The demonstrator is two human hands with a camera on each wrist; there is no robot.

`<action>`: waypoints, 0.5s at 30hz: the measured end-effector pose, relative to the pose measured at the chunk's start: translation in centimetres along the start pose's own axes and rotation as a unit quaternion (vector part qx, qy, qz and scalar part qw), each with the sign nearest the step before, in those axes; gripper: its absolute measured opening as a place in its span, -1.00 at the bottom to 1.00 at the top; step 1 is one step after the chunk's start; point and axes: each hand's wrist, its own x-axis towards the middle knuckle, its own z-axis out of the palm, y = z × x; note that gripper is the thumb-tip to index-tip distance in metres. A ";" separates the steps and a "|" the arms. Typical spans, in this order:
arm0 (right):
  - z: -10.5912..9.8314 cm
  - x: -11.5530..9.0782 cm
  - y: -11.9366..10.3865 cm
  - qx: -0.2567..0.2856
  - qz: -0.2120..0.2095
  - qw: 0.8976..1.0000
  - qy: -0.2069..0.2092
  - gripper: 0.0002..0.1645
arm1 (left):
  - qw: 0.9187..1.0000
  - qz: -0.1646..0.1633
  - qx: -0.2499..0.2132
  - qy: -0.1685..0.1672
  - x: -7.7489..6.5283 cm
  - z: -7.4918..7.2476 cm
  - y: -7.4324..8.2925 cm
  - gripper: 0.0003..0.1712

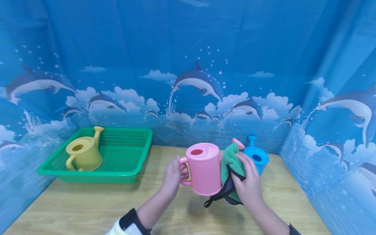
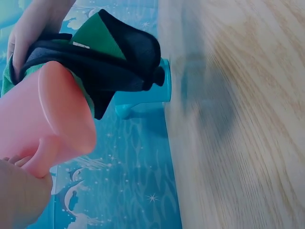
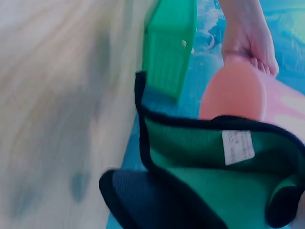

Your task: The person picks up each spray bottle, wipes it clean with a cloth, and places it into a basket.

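Note:
My left hand grips the handle of a pink toy watering can, which is raised above the table. On the can's right side, my right hand holds a green cloth with black edging and a hanging loop against it. The cloth covers most of the spout; only its pink rose shows above. In the right wrist view a white label shows on the cloth. Behind the right hand stands a blue watering can, partly hidden. In the left wrist view the pink can's base faces the camera.
A green plastic basket sits at the back left of the wooden table. Inside it rests a yellow watering can. A blue curtain printed with dolphins surrounds the table at the back and sides.

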 end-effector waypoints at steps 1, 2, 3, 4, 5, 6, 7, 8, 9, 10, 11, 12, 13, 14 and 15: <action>-0.1 0.2 0.1 -0.001 -0.002 1.000 0.006 -0.40 | 1.000 0.000 0.001 -0.001 0.0 0.0 0.0 -0.44; -0.1 0.3 0.2 -0.004 -0.005 1.000 0.008 -0.40 | 1.000 -0.001 0.000 -0.003 0.1 0.1 0.0 -0.44; -0.2 0.3 0.2 -0.007 -0.006 1.000 0.007 -0.40 | 1.000 -0.001 -0.002 -0.005 0.1 0.1 0.0 -0.44; -0.2 0.3 0.2 -0.010 -0.007 1.000 0.004 -0.39 | 1.000 -0.001 -0.003 -0.006 0.1 0.1 0.0 -0.44; -0.2 0.2 0.2 -0.014 -0.008 1.000 -0.001 -0.37 | 1.000 -0.002 -0.005 -0.007 0.2 0.1 0.0 -0.44; -0.1 0.1 0.1 -0.018 -0.008 1.000 -0.009 -0.35 | 1.000 -0.002 -0.007 -0.007 0.2 0.1 0.0 -0.45; -0.1 -0.1 0.1 -0.023 -0.010 1.000 -0.018 -0.33 | 1.000 -0.003 -0.010 -0.008 0.3 0.1 0.0 -0.45; 0.0 -0.4 0.0 -0.024 -0.011 0.999 -0.027 -0.32 | 1.000 -0.005 -0.016 -0.006 0.4 0.1 0.0 -0.45; 0.0 -0.6 0.0 -0.027 -0.012 0.999 -0.035 -0.31 | 1.000 -0.007 -0.022 -0.004 0.4 0.1 0.0 -0.45; 0.1 -0.9 -0.1 -0.028 -0.013 0.999 -0.043 -0.30 | 1.000 -0.008 -0.028 -0.002 0.5 0.1 0.0 -0.45; 0.2 -1.3 -0.2 -0.027 -0.014 0.998 -0.050 -0.30 | 0.999 -0.009 -0.037 -0.001 0.5 0.0 0.0 -0.45; 0.3 -1.6 -0.2 -0.025 -0.014 0.998 -0.058 -0.29 | 0.999 -0.010 -0.045 0.000 0.6 0.0 -0.1 -0.45; 0.3 -1.9 -0.3 -0.023 -0.014 0.998 -0.064 -0.29 | 0.999 -0.012 -0.052 0.001 0.7 -0.1 -0.1 -0.45; 0.4 -2.2 -0.4 -0.019 -0.012 0.997 -0.067 -0.29 | 0.998 -0.013 -0.057 0.002 0.7 -0.2 -0.1 -0.45; 0.4 -2.5 -0.4 -0.015 -0.006 0.997 -0.071 -0.29 | 0.998 -0.012 -0.061 0.001 0.8 -0.2 -0.2 -0.46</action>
